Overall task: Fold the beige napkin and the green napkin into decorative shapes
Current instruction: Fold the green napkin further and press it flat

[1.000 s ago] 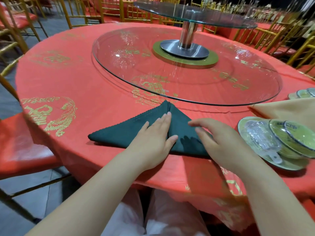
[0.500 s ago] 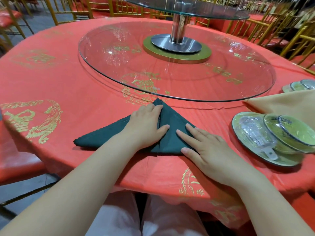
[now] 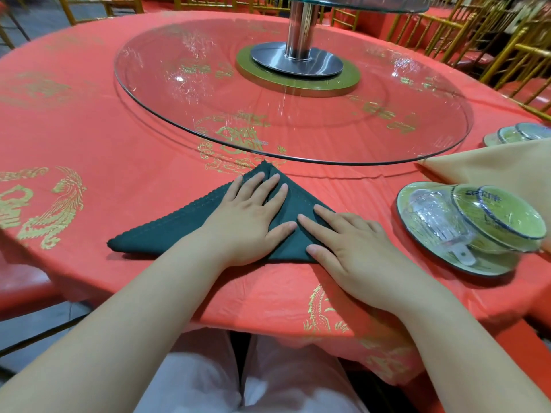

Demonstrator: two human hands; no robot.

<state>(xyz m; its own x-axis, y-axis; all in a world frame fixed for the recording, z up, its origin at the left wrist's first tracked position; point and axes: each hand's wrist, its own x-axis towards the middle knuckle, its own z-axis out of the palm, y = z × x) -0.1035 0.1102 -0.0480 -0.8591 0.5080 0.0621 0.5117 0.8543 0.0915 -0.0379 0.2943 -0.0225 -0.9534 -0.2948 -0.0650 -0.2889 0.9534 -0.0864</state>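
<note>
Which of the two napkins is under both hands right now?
The green napkin, flat beneath the left hand and right hand; the beige napkin lies untouched at right.

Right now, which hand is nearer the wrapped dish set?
Right. The right hand lies just beside the wrapped dish set; the left hand presses the green napkin farther away.

Two bare forearms, no sleeves in view. Left hand (image 3: pixel 247 222) and right hand (image 3: pixel 354 257) ungloved; no rings, watch or bands seen. Nails short, unpainted. Below the wrists, toward the body: light, whitish trousers (image 3: pixel 268 380) covering both thighs
</note>
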